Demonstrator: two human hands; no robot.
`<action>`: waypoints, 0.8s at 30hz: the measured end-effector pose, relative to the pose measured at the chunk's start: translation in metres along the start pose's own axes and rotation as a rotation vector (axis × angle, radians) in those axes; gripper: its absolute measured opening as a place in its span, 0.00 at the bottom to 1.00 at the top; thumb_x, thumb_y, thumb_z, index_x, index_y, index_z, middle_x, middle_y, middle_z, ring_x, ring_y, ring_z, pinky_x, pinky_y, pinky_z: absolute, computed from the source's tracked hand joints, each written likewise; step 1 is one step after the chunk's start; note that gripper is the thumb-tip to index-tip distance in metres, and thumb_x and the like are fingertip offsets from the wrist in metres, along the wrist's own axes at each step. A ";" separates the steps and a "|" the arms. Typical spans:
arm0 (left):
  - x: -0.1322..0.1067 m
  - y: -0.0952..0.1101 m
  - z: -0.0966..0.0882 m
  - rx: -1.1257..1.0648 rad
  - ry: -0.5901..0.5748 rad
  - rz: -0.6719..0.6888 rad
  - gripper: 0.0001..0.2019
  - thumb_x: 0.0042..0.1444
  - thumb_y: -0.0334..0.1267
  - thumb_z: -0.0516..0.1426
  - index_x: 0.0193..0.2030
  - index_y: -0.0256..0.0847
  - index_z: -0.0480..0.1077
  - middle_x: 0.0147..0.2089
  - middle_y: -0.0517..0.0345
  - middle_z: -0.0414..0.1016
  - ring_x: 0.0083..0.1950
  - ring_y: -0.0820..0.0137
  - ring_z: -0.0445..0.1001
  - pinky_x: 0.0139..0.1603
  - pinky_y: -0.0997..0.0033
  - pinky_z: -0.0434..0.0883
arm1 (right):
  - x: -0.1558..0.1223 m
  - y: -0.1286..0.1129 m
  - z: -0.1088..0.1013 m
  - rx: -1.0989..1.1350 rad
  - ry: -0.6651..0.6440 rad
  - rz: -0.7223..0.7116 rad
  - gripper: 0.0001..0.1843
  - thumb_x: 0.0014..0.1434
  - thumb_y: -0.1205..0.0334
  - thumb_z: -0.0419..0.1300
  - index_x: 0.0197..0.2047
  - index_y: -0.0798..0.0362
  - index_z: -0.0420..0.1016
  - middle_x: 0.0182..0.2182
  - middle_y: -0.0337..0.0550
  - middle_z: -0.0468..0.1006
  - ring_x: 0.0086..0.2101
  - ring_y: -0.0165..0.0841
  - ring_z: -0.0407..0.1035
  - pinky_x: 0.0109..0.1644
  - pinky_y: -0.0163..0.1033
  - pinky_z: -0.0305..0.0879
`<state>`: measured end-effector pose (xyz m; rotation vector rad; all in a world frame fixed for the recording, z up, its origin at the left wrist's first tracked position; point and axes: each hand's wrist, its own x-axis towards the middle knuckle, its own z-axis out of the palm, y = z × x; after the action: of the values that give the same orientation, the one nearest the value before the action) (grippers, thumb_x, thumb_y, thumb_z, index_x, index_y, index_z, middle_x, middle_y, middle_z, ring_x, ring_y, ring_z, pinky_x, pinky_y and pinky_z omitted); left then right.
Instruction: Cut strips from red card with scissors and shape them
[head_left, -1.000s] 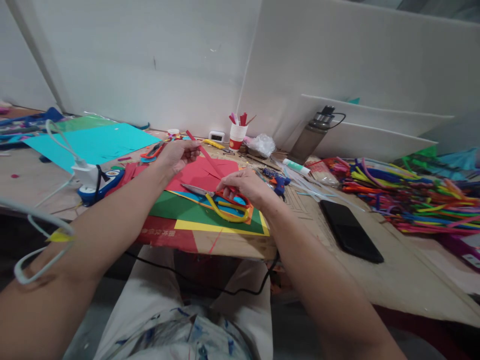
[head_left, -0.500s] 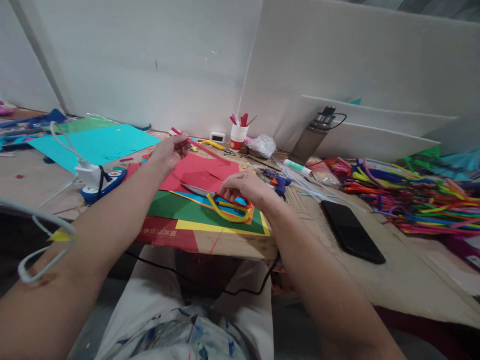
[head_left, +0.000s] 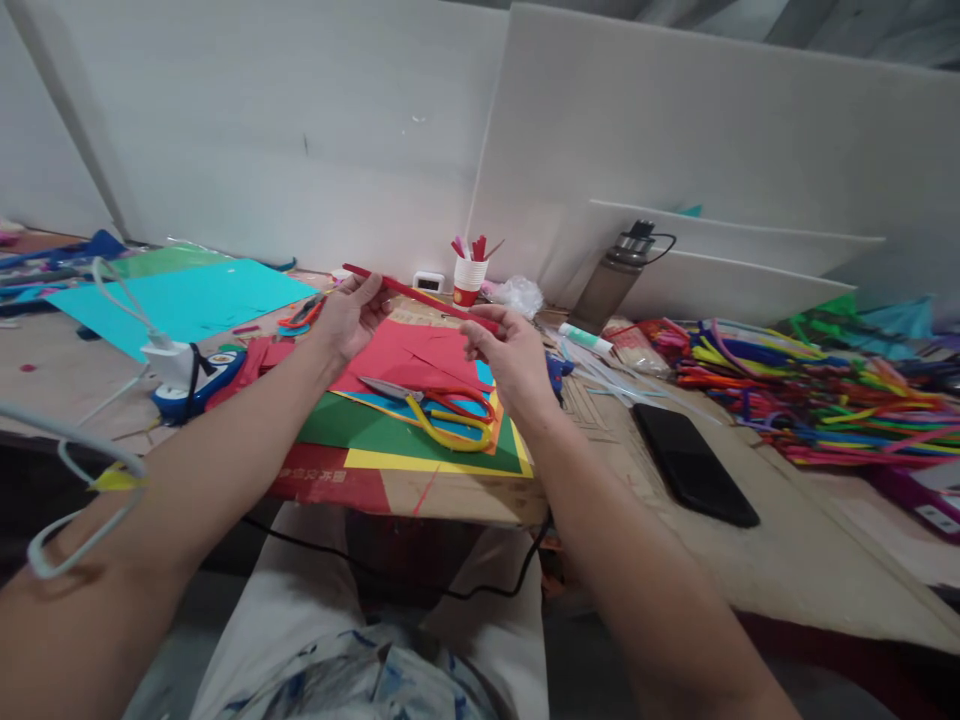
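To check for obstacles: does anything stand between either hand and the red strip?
Nothing visible does: the left hand and right hand both hold the red strip; the scissors lie apart, below it in view.

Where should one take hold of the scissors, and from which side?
Probably best by the red and yellow handles, coming from the right with the right hand: the scissors lie on the coloured sheets, with handles to the right and blades pointing left. That hand pinches the red strip, so free it first.
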<state>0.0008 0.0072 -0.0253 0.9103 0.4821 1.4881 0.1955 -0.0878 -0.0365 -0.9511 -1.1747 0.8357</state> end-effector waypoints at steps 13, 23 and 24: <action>0.006 0.003 -0.029 0.461 -0.347 -0.190 0.13 0.44 0.24 0.66 0.39 0.34 0.78 0.39 0.50 0.82 0.38 0.72 0.80 0.40 0.77 0.73 | 0.016 -0.011 -0.024 0.085 -0.036 -0.188 0.11 0.52 0.53 0.67 0.35 0.49 0.75 0.27 0.35 0.72 0.27 0.26 0.65 0.32 0.33 0.63; -0.041 0.009 0.026 0.444 -0.767 -0.533 0.26 0.62 0.55 0.52 0.44 0.31 0.77 0.36 0.39 0.81 0.35 0.62 0.80 0.38 0.63 0.75 | 0.004 -0.027 -0.023 -0.041 -0.444 -0.322 0.10 0.55 0.52 0.67 0.33 0.49 0.77 0.34 0.39 0.75 0.39 0.31 0.68 0.48 0.40 0.65; -0.048 0.007 0.031 0.456 -0.803 -0.542 0.24 0.61 0.53 0.55 0.44 0.31 0.77 0.33 0.41 0.80 0.32 0.64 0.79 0.35 0.66 0.74 | 0.003 -0.027 -0.022 -0.045 -0.457 -0.313 0.10 0.55 0.52 0.67 0.33 0.49 0.77 0.34 0.39 0.75 0.39 0.31 0.68 0.48 0.41 0.65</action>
<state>0.0164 -0.0467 -0.0135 1.4916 0.4169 0.4466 0.2186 -0.0994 -0.0129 -0.6005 -1.6925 0.7944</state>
